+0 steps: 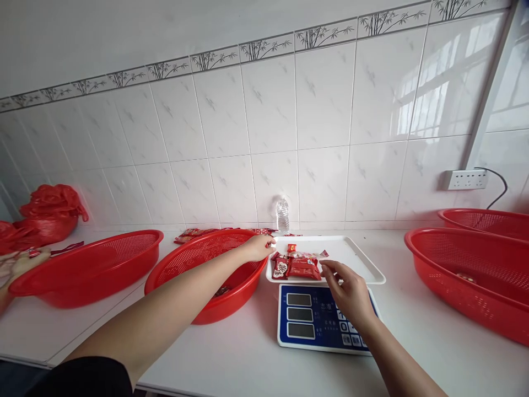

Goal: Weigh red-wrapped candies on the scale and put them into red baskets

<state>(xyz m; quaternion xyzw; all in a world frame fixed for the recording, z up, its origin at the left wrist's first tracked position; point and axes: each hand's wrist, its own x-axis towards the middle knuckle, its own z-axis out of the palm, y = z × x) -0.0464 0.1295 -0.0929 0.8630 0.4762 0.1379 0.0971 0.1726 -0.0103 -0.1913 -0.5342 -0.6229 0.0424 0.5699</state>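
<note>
A white tray (pixel 355 259) sits on a blue-faced weighing scale (pixel 326 320). Small wrapped snacks lie at the tray's left: a red packet (pixel 303 268), a red-and-white packet (pixel 281 267), a small red-and-yellow packet (pixel 291 248) and a clear-wrapped piece (pixel 306 255). My left hand (pixel 259 248) reaches over a red basket (pixel 206 242) to the tray's left edge. Its fingertips are pinched, with something small and whitish at them that I cannot make out. My right hand (pixel 347 286) hovers above the scale's keys, loosely curled with thumb and fingers apart, its fingertips beside the red packet.
A red basket (pixel 99 264) stands at the left, near another person's hand (pixel 25 264) and red plastic bags (pixel 49 215). Another basket (pixel 467 275) is at the right. Red packets (pixel 198 234) and a clear bottle (pixel 282 215) are by the wall, below a power socket (pixel 466 180).
</note>
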